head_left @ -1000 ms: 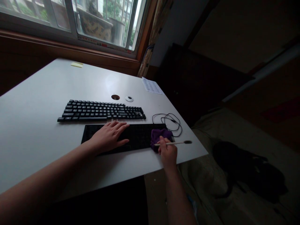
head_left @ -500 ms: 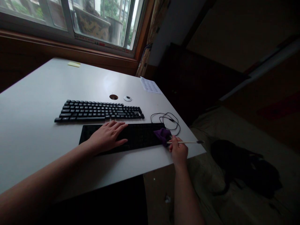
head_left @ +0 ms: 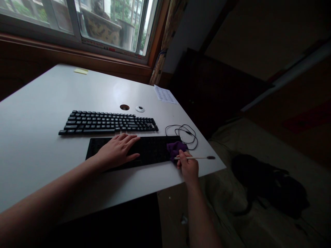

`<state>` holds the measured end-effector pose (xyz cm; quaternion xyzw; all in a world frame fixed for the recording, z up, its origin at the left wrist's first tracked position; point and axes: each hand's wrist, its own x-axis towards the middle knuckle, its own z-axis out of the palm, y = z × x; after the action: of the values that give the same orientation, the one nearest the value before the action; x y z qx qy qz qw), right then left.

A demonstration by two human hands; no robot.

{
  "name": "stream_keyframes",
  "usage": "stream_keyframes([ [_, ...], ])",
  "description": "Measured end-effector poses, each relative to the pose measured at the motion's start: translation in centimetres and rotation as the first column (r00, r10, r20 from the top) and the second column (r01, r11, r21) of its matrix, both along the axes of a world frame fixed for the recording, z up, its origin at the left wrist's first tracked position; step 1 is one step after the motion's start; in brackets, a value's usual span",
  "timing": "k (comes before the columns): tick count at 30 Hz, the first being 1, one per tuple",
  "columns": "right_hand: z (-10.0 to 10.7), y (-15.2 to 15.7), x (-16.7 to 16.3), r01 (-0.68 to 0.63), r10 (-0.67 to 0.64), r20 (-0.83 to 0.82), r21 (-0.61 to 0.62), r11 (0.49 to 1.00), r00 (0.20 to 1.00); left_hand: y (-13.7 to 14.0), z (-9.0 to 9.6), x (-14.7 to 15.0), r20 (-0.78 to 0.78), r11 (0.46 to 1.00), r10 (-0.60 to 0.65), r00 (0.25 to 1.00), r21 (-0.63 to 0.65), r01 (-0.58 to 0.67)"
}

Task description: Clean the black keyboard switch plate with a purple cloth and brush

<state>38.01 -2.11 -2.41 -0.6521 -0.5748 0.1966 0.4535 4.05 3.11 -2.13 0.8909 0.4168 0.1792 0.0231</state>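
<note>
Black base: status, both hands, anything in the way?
Left hand spread on black base. Right hand gripping brush, cloth bunched over base's right end. Cable looped just beyond that end; no clear obstruction seen.

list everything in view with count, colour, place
table: 1, white, centre
keycaps: many, black, rows on table
keyboard base: 1, black, nearer than keycaps
cloth: 1, purple, on keyboard base's right end
brush: 1, pale with dark tip, near table's right corner
cable: 1, black, looped by keyboard base's right end
paper sheet: 1, white, table's right edge
slip: 1, yellow, table's far edge
hole: 1, brown, beyond keycaps
disc: 1, white, beside hole
window: 1, grey frame, far side
curtain: 1, tan, right of window
heap: 1, black, lower right, unclear
left hand: 1, bare, on keyboard base
right hand: 1, bare, around brush
</note>
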Motion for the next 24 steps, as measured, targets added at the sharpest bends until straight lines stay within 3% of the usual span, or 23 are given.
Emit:
stream_keyframes([
  [7,-0.2,-1.0,-0.1,-0.193,0.132,0.343,0.150,0.970,0.930,-0.2,0.2,0.0,-0.007,1.000,0.003,1.000,0.008,-0.002],
  [14,-0.4,-1.4,-0.8,-0.400,0.147,0.614,0.297,0.867,0.775,-0.1,0.2,0.0,-0.008,1.000,0.002,1.000,0.009,-0.002],
  [20,-1.4,-1.6,-1.1,-0.366,0.079,0.641,0.328,0.871,0.764,-0.1,0.2,0.0,0.001,1.000,-0.002,1.000,0.009,0.002],
  [24,-1.0,-1.2,-2.2,-0.213,-0.004,0.583,0.303,0.929,0.812,-0.1,0.1,0.0,-0.007,1.000,-0.011,1.000,0.018,0.011],
])
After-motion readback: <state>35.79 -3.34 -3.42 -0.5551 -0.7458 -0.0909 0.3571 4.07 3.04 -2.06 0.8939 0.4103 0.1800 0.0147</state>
